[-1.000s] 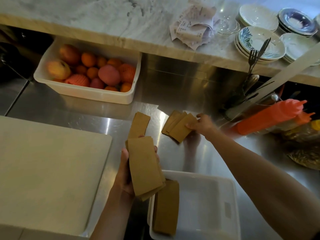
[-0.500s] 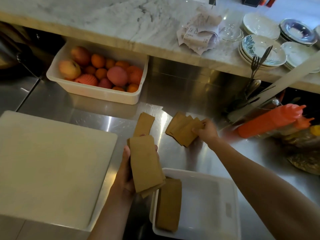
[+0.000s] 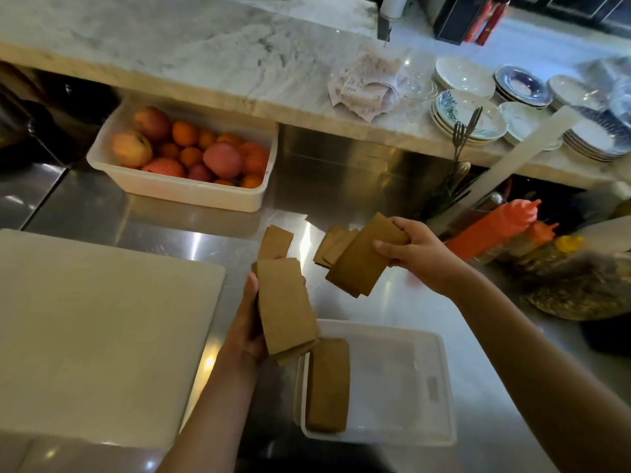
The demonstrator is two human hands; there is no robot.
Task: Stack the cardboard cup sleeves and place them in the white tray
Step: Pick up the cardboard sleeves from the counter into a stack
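sleeves (image 3: 327, 384) in tray (image 3: 440, 387), fruit bin (image 3: 184, 191) behind

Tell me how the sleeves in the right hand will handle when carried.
Probably light: the right hand lifts several sleeves by one end in a pinch. Likely fairly stiff: they jut out flat without drooping. Apt to slide apart: their lower edges look fanned unevenly, so a loose grip might shed one.

Dim, warm light, cooler and brighter at upper right. Glare streaks on the steel bench (image 3: 153, 227); deep shadow at far left. Wide-angle bowing toward the edges, with blur on the plates (image 3: 594, 138) and orange bottle (image 3: 495, 230) at right.
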